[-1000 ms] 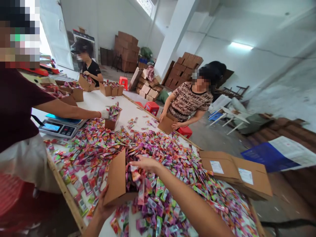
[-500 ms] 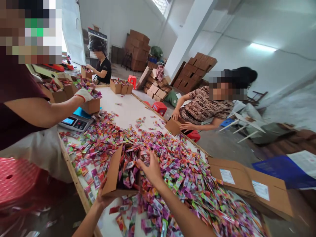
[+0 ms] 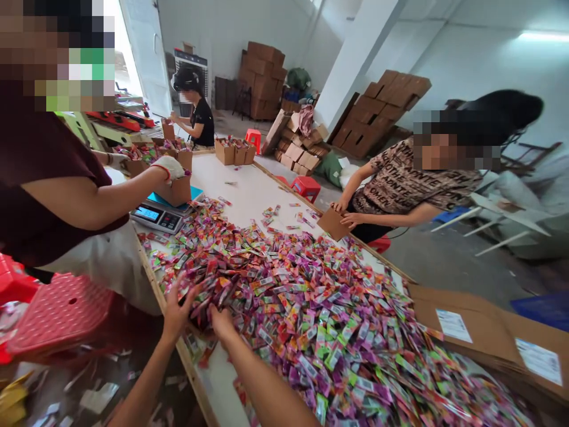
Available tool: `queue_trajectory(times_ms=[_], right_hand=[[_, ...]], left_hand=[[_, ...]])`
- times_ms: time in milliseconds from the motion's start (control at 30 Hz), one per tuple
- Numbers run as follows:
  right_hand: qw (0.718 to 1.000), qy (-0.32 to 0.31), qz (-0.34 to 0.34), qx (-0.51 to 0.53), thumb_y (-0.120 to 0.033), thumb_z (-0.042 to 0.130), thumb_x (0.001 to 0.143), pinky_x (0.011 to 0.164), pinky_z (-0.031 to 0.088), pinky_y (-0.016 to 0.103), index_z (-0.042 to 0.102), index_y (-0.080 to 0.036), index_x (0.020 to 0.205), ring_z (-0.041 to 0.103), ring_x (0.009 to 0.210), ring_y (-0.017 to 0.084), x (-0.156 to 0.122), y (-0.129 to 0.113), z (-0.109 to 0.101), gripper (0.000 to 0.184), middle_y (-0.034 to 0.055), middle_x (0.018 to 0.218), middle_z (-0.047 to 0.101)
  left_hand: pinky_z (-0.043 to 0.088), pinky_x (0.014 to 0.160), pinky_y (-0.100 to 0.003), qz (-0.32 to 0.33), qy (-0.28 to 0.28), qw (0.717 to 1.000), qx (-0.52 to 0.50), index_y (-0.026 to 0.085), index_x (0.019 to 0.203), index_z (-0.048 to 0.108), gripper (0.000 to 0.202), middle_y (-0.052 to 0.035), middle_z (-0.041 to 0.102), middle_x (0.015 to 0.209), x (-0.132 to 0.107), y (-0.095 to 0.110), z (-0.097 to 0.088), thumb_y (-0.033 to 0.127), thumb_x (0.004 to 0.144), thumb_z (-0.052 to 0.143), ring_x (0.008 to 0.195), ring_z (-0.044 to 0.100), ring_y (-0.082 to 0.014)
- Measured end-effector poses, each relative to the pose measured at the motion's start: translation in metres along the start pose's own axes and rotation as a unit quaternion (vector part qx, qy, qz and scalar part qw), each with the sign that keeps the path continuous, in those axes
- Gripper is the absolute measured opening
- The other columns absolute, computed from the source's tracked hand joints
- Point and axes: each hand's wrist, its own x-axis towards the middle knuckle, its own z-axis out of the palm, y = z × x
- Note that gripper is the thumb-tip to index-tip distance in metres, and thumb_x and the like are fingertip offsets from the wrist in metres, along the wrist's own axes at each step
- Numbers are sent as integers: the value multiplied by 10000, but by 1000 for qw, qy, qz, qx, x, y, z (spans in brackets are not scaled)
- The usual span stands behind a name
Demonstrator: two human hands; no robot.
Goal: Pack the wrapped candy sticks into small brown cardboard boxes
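Note:
Small purple, red and green snack packets point(image 3: 284, 296) lie in a wide heap on the white table point(image 3: 267, 190). At the heap's near left edge, my left hand point(image 3: 176, 311) has its fingers spread against packets. My right hand point(image 3: 222, 325) lies just to its right, thumb on packets and the other fingers hidden among them. Between both hands a brown cardboard edge point(image 3: 202, 333) shows low down. Packets cover most of it, and I cannot tell how the box sits.
At left, a co-worker's gloved hand point(image 3: 171, 169) touches a filled carton on a digital scale point(image 3: 157, 216). Across the table another person handles a cardboard box point(image 3: 333, 223). Flattened cartons point(image 3: 480, 332) lie at right; a red stool point(image 3: 66, 314) stands at left.
The upright box of packets that my left hand held is now mostly out of sight. Both hands have shifted left and come closer together. The view has swung left.

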Motion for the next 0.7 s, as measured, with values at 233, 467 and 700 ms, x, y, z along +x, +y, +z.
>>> queue_trajectory(times_ms=[233, 467, 700], right_hand=[[994, -32, 9, 102, -551, 675, 752, 552, 510, 259, 544, -193, 1247, 678, 734, 188, -21, 24, -26, 624, 63, 932, 700], [975, 108, 57, 185, -614, 687, 508, 441, 399, 260, 567, -238, 850, 567, 494, 147, -78, 125, -132, 522, 26, 746, 638], [951, 276, 36, 132, -664, 557, 528, 630, 547, 467, 614, -340, 744, 693, 691, 325, -204, 244, -247, 394, 71, 713, 683]], left_hand=[[2, 1223, -529, 209, -290, 896, 265, 224, 1347, 572, 512, -135, 509, 1488, 11, 24, 26, 211, 842, 485, 1401, 430, -280], [39, 1207, -532, 155, -359, 880, 270, 270, 1122, 692, 449, -125, 639, 1358, 25, 14, 43, 193, 699, 561, 1365, 471, -322], [359, 1084, -481, 144, -326, 887, 294, 246, 979, 696, 390, -147, 742, 1147, 23, 58, 48, 202, 621, 548, 1149, 637, -333]])
